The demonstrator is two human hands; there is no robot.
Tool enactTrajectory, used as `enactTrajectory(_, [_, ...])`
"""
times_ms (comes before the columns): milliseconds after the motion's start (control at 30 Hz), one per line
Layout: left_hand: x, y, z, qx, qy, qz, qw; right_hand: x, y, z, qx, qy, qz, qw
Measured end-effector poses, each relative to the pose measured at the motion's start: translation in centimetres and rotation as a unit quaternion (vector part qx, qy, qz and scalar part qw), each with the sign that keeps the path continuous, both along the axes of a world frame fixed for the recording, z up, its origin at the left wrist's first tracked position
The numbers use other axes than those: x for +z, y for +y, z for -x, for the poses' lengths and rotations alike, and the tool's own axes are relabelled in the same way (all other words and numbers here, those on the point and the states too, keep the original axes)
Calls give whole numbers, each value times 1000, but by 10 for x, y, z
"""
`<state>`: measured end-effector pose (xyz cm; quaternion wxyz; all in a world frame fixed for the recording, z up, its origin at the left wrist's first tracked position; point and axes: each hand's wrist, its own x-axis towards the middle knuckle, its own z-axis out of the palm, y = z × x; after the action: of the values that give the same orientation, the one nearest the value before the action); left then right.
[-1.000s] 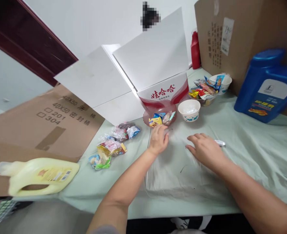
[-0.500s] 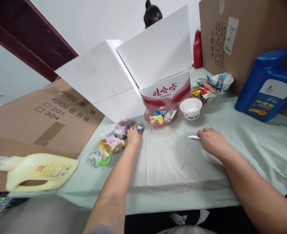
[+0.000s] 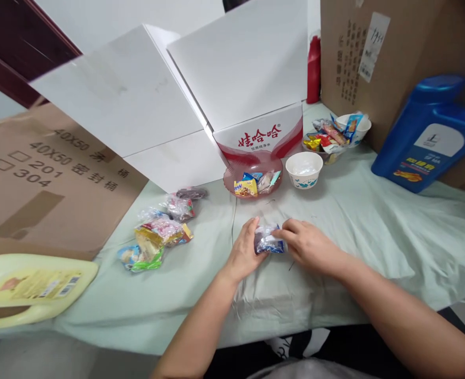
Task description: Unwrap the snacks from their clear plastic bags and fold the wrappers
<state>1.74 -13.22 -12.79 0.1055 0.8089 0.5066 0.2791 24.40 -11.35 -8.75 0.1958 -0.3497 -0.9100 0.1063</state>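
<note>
My left hand (image 3: pixel 244 253) and my right hand (image 3: pixel 309 245) meet over the pale green cloth (image 3: pixel 374 231) near the table's front. Both pinch a small blue and white snack packet (image 3: pixel 269 242), one hand at each end. A pink glass dish (image 3: pixel 253 179) with several wrapped snacks stands just beyond them. To the left lies a loose pile of snack packets (image 3: pixel 159 231).
An empty white bowl (image 3: pixel 304 169) sits right of the pink dish, with a further bowl of snacks (image 3: pixel 330 142) behind it. A white and red carton (image 3: pixel 256 137) stands open at the back. A blue jug (image 3: pixel 429 134) is right, a yellow jug (image 3: pixel 27 287) left, brown cardboard (image 3: pixel 50 173) beside it.
My left hand took a blue packet from the pile on the left and brought it to the middle. My right hand left the small white object and joined it on the packet.
</note>
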Motion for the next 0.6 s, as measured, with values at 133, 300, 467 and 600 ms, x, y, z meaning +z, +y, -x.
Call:
enactTrajectory(133, [0, -2, 12, 11, -14, 23, 1000, 4, 2, -2, -7, -33, 12, 999])
enactTrajectory(300, [8, -6, 14, -7, -16, 30, 999, 4, 26, -36, -192, -119, 33, 974])
enactTrajectory(467, [15, -10, 7, -59, -18, -24, 998, -4, 15, -17, -145, 34, 20, 989])
enactTrajectory(600, [15, -12, 2, -83, -23, -68, 994, -9, -10, 19, -30, 128, 69, 989])
